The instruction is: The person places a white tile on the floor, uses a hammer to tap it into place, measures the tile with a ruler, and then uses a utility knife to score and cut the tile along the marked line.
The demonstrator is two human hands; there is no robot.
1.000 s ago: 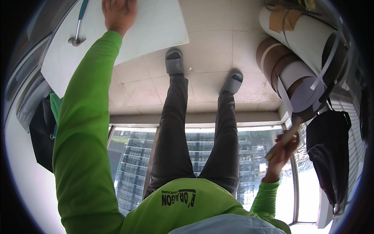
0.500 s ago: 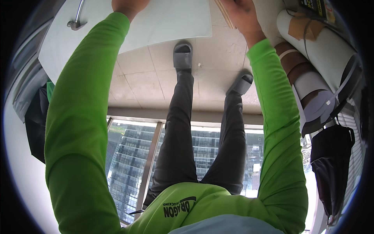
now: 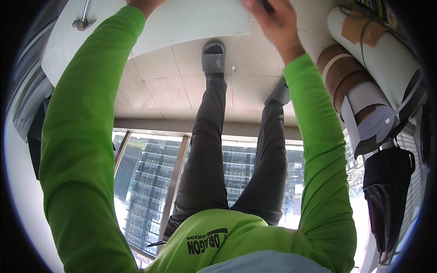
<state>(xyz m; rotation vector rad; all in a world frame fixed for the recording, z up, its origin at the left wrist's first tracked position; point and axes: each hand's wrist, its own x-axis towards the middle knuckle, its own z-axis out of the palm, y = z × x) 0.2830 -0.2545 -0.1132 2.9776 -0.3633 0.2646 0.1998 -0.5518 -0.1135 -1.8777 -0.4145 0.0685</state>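
At the top edge, over the white tabletop (image 3: 191,27), my left hand (image 3: 146,5) shows only its wrist and heel. Its fingers lie out of view. My right hand (image 3: 276,28) is raised beside the tabletop's right end, its fingers bent around a small dark object (image 3: 265,5) that the frame edge cuts off. What kind of object it is cannot be made out. On the tabletop's far left rests a hammer (image 3: 83,22) with a metal shaft, its handle end running out of view.
Large white and brown rolls (image 3: 373,59) of sheet material lean at the right, above a black folded umbrella (image 3: 387,191). My feet in grey slides (image 3: 214,59) stand on the tiled floor (image 3: 159,88). Behind me runs a large window (image 3: 150,168).
The thin layered, wood-coloured pieces at my right hand no longer show; a dark object now appears in it. My right hand has shifted slightly left, and my left has moved farther out of view.
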